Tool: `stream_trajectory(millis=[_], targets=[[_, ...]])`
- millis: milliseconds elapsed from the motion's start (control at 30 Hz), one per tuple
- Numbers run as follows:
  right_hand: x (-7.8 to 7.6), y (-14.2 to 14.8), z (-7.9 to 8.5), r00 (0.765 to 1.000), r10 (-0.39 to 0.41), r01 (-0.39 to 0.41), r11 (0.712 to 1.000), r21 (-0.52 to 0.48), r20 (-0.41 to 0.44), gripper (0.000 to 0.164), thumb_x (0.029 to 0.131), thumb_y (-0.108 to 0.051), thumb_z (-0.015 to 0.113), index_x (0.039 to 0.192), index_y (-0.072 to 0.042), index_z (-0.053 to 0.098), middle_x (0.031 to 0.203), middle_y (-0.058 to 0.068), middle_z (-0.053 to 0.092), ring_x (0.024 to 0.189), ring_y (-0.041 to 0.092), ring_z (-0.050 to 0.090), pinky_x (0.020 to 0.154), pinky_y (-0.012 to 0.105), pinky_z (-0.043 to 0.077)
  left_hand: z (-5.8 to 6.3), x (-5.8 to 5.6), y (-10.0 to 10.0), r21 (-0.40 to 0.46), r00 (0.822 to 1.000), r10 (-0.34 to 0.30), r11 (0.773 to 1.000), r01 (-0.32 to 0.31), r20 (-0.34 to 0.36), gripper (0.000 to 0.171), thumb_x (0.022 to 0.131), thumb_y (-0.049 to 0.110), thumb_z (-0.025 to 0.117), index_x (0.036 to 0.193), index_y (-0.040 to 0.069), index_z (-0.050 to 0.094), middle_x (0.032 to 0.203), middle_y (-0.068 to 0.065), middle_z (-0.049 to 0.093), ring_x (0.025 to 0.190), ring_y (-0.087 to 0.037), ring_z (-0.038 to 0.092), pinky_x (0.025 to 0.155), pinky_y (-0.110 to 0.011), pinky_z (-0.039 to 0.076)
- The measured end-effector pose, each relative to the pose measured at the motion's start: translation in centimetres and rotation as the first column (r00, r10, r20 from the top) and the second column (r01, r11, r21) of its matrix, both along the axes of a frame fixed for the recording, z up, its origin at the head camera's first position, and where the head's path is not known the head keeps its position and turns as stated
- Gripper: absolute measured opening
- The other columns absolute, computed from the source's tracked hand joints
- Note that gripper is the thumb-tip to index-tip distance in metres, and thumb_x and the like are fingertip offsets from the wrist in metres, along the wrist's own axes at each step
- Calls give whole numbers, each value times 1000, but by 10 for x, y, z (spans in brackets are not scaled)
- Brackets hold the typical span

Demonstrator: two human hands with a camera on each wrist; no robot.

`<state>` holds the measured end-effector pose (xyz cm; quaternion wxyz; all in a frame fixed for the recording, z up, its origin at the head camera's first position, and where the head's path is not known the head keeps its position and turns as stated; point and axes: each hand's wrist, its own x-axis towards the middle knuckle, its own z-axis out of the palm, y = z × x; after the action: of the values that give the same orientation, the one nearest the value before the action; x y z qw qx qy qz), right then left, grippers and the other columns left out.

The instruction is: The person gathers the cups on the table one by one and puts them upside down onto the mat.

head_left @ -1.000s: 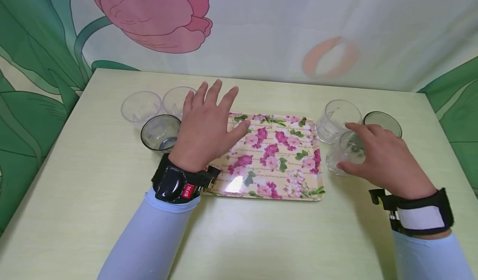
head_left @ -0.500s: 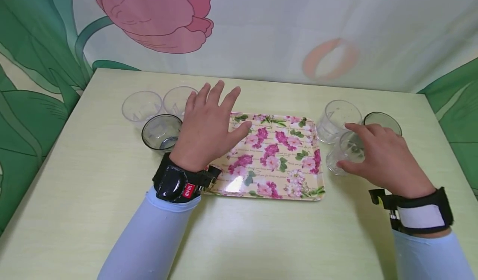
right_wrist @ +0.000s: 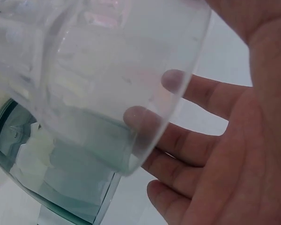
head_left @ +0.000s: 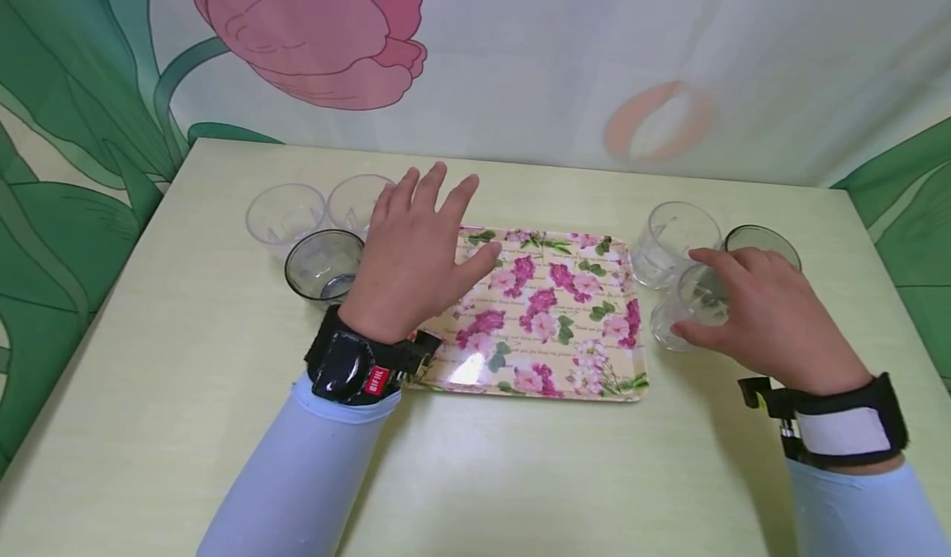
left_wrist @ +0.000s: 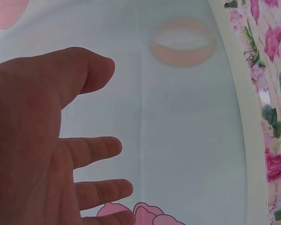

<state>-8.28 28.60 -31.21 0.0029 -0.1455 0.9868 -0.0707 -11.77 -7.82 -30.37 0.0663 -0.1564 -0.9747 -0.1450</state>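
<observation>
In the head view, my left hand (head_left: 409, 264) is held with fingers spread over the left end of the floral tray (head_left: 546, 326). It holds nothing; the left wrist view shows its palm and straight fingers (left_wrist: 98, 152). My right hand (head_left: 780, 322) grips a clear cup (head_left: 687, 305) on the table right of the tray, thumb on the near side and index finger across the far rim. In the right wrist view, fingertips (right_wrist: 143, 119) show through the clear wall. Just beyond stand another clear cup (head_left: 676, 247) and a smoky tinted cup (head_left: 761, 243), partly covered by the hand.
Left of the tray stand two clear cups (head_left: 285, 214) and a smoky tinted cup (head_left: 321, 266), close to my left wrist. The pale table (head_left: 505, 474) ends at a back edge against a printed flower curtain (head_left: 520, 62).
Both hands hold almost the same pose throughout. The whole head view has shifted very slightly; the cups and tray stay in place.
</observation>
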Motion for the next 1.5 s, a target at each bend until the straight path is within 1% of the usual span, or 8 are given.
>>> stream_trajectory(millis=[167, 367, 533, 700, 867, 1067, 1300, 1500], targets=[[0, 2, 0, 1000, 13, -14, 1000, -21, -28, 84, 69, -43, 89, 136, -4, 57, 117, 29, 60, 110, 47, 52, 97, 61, 38, 0, 0, 0, 4, 1000, -6, 1000, 6, -1, 73, 95, 58, 53, 154, 15, 41, 159, -21, 33, 148, -44, 26, 122, -56, 21], [1, 2, 0, 998, 31, -33, 999, -43, -55, 80, 67, -41, 90, 132, -6, 60, 118, 26, 59, 110, 45, 52, 95, 61, 39, -1, 3, -3, 27, 1000, -1, 1000, 1, 11, 76, 95, 57, 54, 156, 16, 36, 160, -22, 31, 148, -44, 26, 121, -56, 24], [3, -1, 2, 997, 36, -39, 998, -39, -70, 81, 67, -41, 90, 136, -9, 60, 115, 24, 57, 104, 41, 53, 82, 58, 45, -2, 4, -3, 40, 1000, -5, 999, 5, 22, 76, 95, 56, 54, 157, 16, 35, 160, -22, 30, 146, -44, 30, 116, -57, 32], [5, -3, 5, 996, 21, -26, 998, -59, -87, 73, 68, -40, 89, 130, -10, 64, 113, 21, 55, 101, 39, 51, 75, 54, 48, -2, 3, -3, 43, 1000, -26, 999, 26, 17, 74, 95, 54, 55, 155, 14, 37, 159, -22, 32, 144, -42, 34, 114, -55, 37], [4, -4, 8, 994, 21, -33, 994, -106, -109, 67, 68, -38, 89, 124, -9, 65, 111, 19, 55, 103, 37, 50, 78, 54, 48, -1, 2, -3, 31, 1000, -31, 999, 31, -3, 73, 95, 54, 56, 155, 15, 38, 158, -21, 35, 143, -42, 35, 114, -56, 36], [2, -4, 9, 992, 35, -49, 991, -122, -119, 66, 70, -38, 88, 123, -7, 65, 112, 17, 62, 108, 38, 51, 92, 55, 43, 1, 2, -3, 15, 999, -36, 999, 37, -14, 72, 95, 54, 55, 154, 14, 40, 156, -21, 37, 143, -42, 36, 116, -55, 33], [-1, -7, 7, 985, 59, -84, 985, -153, -160, 67, 69, -38, 88, 123, -7, 64, 105, 14, 62, 99, 33, 52, 87, 50, 41, 1, 2, -3, 11, 999, -38, 999, 38, 0, 70, 97, 52, 55, 153, 14, 40, 155, -21, 39, 143, -41, 35, 118, -53, 30], [-2, -10, 7, 981, 77, -109, 979, -173, -181, 69, 69, -38, 88, 125, -5, 62, 113, 18, 64, 106, 35, 54, 94, 53, 38, 0, 2, -3, 26, 999, -45, 999, 45, 17, 70, 96, 52, 55, 153, 14, 41, 155, -20, 40, 144, -40, 35, 118, -53, 29]])
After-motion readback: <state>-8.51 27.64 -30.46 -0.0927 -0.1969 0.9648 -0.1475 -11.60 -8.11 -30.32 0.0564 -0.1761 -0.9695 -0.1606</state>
